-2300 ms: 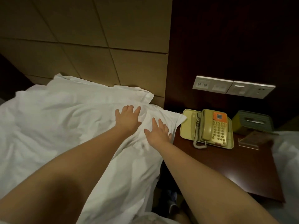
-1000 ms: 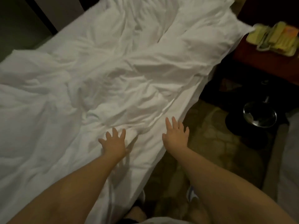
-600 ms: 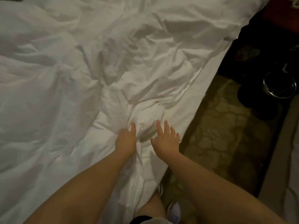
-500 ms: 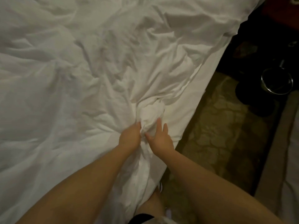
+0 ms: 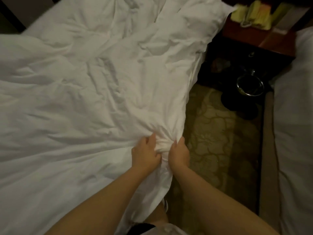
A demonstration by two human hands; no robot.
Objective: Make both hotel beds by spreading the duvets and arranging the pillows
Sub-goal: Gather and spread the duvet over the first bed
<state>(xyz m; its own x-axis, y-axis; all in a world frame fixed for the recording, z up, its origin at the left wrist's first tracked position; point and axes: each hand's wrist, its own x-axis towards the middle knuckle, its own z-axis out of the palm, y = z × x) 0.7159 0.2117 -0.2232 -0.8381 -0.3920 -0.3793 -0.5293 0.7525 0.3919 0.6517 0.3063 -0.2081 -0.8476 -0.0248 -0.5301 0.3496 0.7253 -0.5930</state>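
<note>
A rumpled white duvet [image 5: 84, 99] covers the bed on the left and fills most of the view. At its right edge a bunch of the fabric is gathered between my hands. My left hand [image 5: 145, 153] grips the bunch from the left, fingers curled into the cloth. My right hand [image 5: 178, 152] grips it from the right, close beside the left. A white pillow [image 5: 191, 19] lies at the head of the bed, top right. The edge of the second bed [image 5: 294, 116] shows along the right side.
A dark wooden nightstand [image 5: 254, 36] stands between the beds with a yellowish telephone [image 5: 250, 16] on it. A round metal-rimmed bin [image 5: 249, 84] sits on the patterned carpet [image 5: 216, 133] in the narrow aisle.
Both hands left the pillow, moved down the bed's edge, lay flat on the duvet, then closed on a bunch of it and drew it toward me.
</note>
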